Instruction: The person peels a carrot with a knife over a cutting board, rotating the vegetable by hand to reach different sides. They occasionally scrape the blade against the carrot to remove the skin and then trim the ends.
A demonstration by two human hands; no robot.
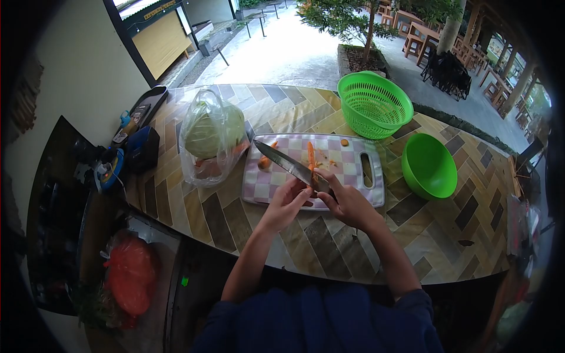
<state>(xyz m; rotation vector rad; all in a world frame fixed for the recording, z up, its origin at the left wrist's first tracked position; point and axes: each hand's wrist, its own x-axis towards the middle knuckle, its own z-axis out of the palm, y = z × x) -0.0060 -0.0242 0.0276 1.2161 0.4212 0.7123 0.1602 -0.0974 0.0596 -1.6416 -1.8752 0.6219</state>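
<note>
A large knife [285, 162] points up and to the left over the checkered cutting board [273, 191]. My right hand [347, 203] is closed around its handle end. Close beside it, my left hand [288, 203] has its fingers pinched near the lower part of the blade, on something too hidden to make out. A carrot piece [311, 156] stands out just above my hands. Another orange piece [265, 163] lies at the board's left, partly behind the blade. A small carrot slice [345, 142] and orange scraps rest near the board's upper right.
Left of the board is a cabbage [213, 126] in a clear plastic bag. A green colander [376, 106] and a green bowl [429, 166] stand to the right. A dark tray [150, 106] lies at the far left. A red bag [132, 273] sits below the table.
</note>
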